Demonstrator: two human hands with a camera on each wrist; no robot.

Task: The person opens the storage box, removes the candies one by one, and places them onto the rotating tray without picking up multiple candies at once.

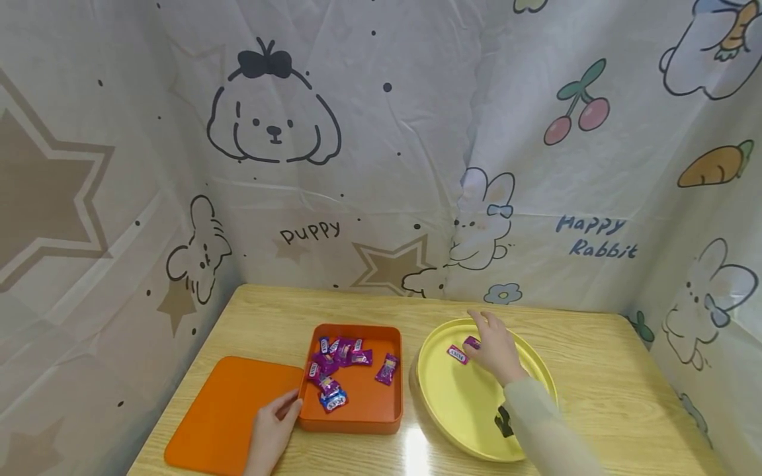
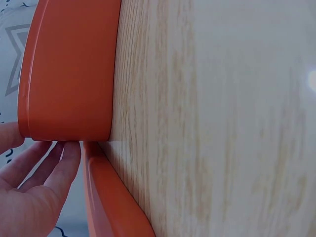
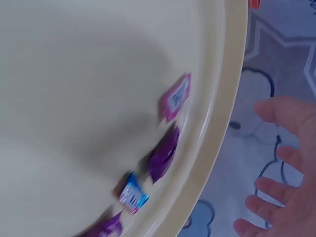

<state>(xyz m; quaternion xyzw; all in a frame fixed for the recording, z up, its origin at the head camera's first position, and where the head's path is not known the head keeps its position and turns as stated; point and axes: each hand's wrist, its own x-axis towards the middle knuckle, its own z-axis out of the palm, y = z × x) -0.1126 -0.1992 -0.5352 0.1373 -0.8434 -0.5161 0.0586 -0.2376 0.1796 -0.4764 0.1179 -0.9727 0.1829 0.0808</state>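
My left hand [image 1: 275, 426] touches the left side wall of an orange box [image 1: 351, 426] with extended fingers. In the left wrist view, fingertips [image 2: 71, 150] meet the outside of that wall. Wrapped candies [image 1: 342, 352], mostly purple, lie in the box, and a lone purple candy [image 1: 387, 369] is near its right wall. My right hand [image 1: 495, 350] hovers over the far part of a yellow round tray [image 1: 464, 423], fingers spread and holding nothing. Near it are a pink candy [image 3: 176, 98], a purple candy [image 3: 164, 154] and a blue candy [image 3: 133, 192] on the tray.
An orange lid [image 1: 220, 410] lies flat left of the box. A black object [image 1: 503, 421] shows at the right sleeve, over the tray. Printed fabric [image 1: 369, 185] hangs behind and beside the wooden table [image 1: 607, 370].
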